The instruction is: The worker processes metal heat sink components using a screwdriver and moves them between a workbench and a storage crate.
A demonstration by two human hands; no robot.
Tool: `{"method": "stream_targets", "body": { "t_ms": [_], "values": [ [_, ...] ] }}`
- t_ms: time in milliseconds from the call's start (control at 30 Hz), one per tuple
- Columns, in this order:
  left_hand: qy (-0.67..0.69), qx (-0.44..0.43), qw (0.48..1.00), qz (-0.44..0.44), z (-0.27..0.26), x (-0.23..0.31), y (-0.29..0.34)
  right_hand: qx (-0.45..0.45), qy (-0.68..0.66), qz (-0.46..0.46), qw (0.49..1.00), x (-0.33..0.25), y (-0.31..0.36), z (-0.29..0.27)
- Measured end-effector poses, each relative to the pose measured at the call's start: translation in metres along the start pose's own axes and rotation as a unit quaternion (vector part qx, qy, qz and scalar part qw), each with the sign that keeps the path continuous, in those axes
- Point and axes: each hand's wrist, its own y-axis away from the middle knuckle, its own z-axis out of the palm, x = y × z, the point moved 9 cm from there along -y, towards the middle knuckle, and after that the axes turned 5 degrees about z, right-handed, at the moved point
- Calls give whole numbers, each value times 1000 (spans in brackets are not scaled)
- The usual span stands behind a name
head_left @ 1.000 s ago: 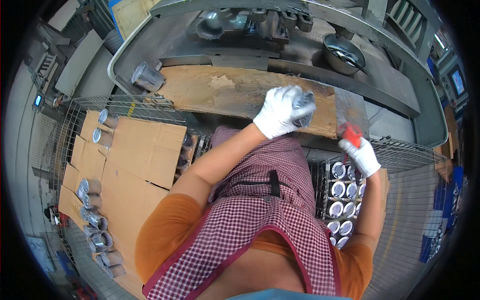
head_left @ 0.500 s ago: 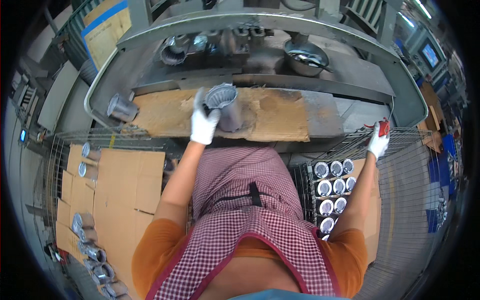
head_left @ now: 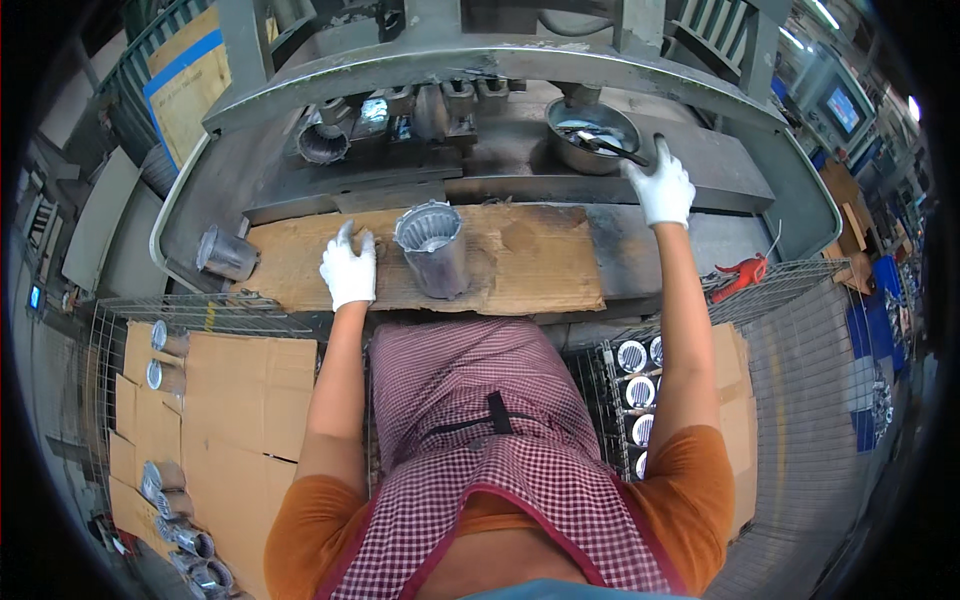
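Observation:
A ribbed grey metal cup-shaped part (head_left: 437, 260) stands upright on the cardboard sheet (head_left: 540, 260) in front of me. To its left, apart from it, my white-gloved left hand (head_left: 348, 268) rests at the cardboard with fingers spread and holds nothing. My right hand (head_left: 662, 190), also gloved, reaches forward near a metal bowl (head_left: 582, 160). Its fingers are apart, close to the dark handle (head_left: 622, 152) of a tool lying in the bowl. On the wire basket's edge at the right lies a red air blow gun (head_left: 742, 274).
Another metal cup (head_left: 228, 254) leans at the bench's left end, and one more (head_left: 323, 143) lies farther back. Wire baskets flank me: several cups lie on cardboard (head_left: 250, 400) at left, several stand in rows (head_left: 640, 391) at right. A machine frame (head_left: 480, 68) crosses ahead.
My left hand has let go of the metal cup and drawn left. The right hand has left the red blow gun on the basket edge and moved forward and left toward the bowl.

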Motion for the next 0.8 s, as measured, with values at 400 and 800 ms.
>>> {"method": "stream_targets", "body": {
  "t_ms": [400,800],
  "values": [
    [24,2,999,27,3,2,2,-4,-394,-200,897,-149,22,-32],
    [77,28,996,22,-6,-2,1,1,-295,-151,943,-210,-45,-2]
  ]
}}
